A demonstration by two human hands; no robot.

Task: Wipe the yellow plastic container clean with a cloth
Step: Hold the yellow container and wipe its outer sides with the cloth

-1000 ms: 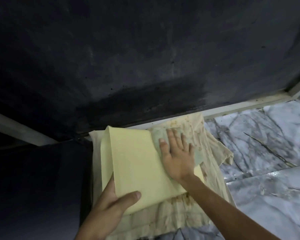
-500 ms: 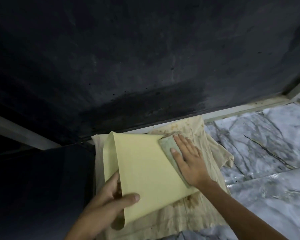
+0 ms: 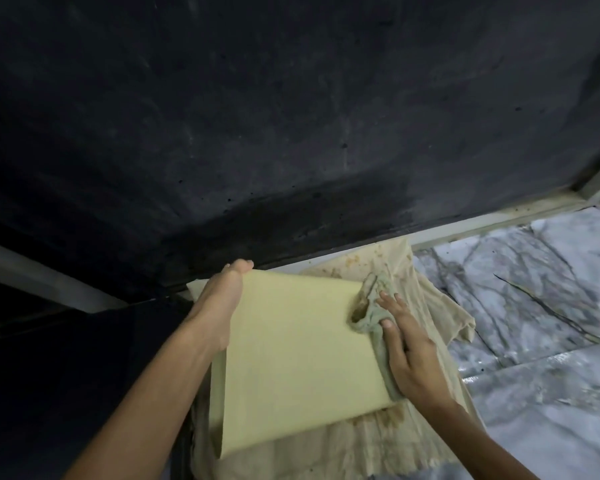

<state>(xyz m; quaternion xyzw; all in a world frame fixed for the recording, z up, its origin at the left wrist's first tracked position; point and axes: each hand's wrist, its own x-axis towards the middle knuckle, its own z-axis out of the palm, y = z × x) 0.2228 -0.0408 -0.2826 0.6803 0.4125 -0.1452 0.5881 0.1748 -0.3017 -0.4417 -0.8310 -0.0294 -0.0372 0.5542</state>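
A dark wall [image 3: 291,116] fills most of what I see, with a marble-patterned floor [image 3: 534,306] off to my right. In front of me a stained beige sheet [image 3: 426,306] is spread on the floor, and the yellow plastic container [image 3: 302,351] rests on it, tilted with one broad flat face toward me. My left hand [image 3: 219,306] is clamped over the container's far left edge, fingers wrapped behind it out of sight. My right hand [image 3: 407,355] lies flat, pressing a grey-green cloth [image 3: 371,313] against the container's right edge; the hands are well apart, one on each side.

The container looks light, stiff and smooth, probably slippery when damp, so I judge gripping the edges is safest. The cloth is limp and bunches up.

I cannot see the container's opening or inside, nor how much dirt remains on its hidden faces.
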